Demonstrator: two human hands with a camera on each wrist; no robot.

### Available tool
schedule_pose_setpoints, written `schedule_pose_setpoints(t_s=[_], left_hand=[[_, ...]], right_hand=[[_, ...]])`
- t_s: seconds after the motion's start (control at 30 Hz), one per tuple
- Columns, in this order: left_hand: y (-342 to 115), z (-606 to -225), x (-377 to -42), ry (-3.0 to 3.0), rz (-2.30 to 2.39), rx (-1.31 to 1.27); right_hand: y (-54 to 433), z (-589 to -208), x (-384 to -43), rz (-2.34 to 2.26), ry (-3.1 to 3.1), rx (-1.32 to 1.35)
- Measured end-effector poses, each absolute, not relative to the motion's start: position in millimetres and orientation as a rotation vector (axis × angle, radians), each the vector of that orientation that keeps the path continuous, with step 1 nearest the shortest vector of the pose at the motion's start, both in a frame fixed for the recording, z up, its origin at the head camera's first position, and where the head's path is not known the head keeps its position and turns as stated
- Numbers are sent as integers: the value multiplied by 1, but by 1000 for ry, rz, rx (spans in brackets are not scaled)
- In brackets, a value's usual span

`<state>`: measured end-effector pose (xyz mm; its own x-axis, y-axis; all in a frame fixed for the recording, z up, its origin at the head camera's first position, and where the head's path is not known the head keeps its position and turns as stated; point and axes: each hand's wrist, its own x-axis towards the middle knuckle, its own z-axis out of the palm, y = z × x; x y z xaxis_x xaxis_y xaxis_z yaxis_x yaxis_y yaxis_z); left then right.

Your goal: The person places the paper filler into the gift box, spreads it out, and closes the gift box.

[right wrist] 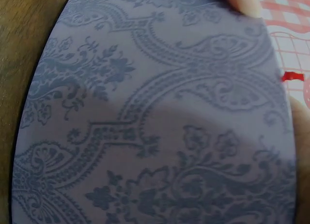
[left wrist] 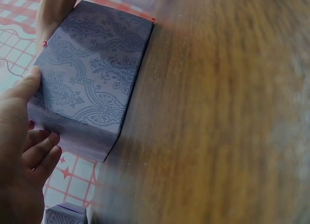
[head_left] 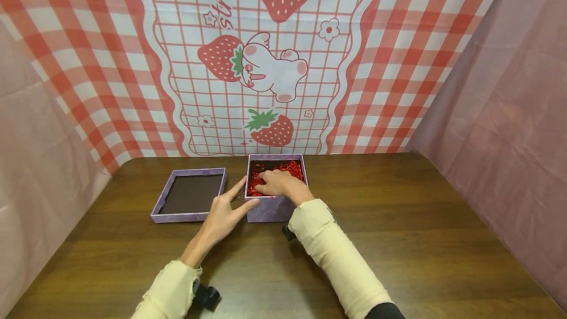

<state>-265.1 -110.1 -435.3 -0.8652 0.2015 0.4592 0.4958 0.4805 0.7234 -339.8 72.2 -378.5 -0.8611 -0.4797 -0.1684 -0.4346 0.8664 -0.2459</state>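
A lavender box (head_left: 267, 209) with a dark floral pattern stands upright, its top uncovered, with red shredded paper (head_left: 292, 167) inside. My left hand (head_left: 223, 215) holds its near left corner, thumb at the front face and fingers along the left side. In the left wrist view the thumb (left wrist: 30, 83) sits at the front face's edge. My right hand (head_left: 281, 183) reaches over the front rim into the box, fingers spread apart over the paper, some fingertips hidden in it. The patterned front face (right wrist: 155, 112) fills most of the right wrist view.
To the left of the box lies its matching lid (head_left: 192, 193), dark inside facing up. The wooden table (head_left: 421, 240) ends at a strawberry-print cloth (head_left: 274, 63) just behind the box. Pink fabric (head_left: 500, 137) hangs at both sides.
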Motion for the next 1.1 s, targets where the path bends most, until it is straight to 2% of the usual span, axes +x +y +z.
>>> schedule_pose_setpoints(t_s=[0.2,0.47,0.7,1.1], left_hand=[[-110,-436,-265,-2420,-1337,-595],[-110,-435,-264,-2427,-1338,-581],[-110,-435,-265,-2424,-1332,-579],[-111,-435,-267,-2419,-1334,-581]], right_hand=[[74,-371,-336,-351,2907,-708],[77,-369,-333,-337,2810,-548],[83,-364,-333,-358,2742,-586],[106,-339,-296,-882,2696,-1019]])
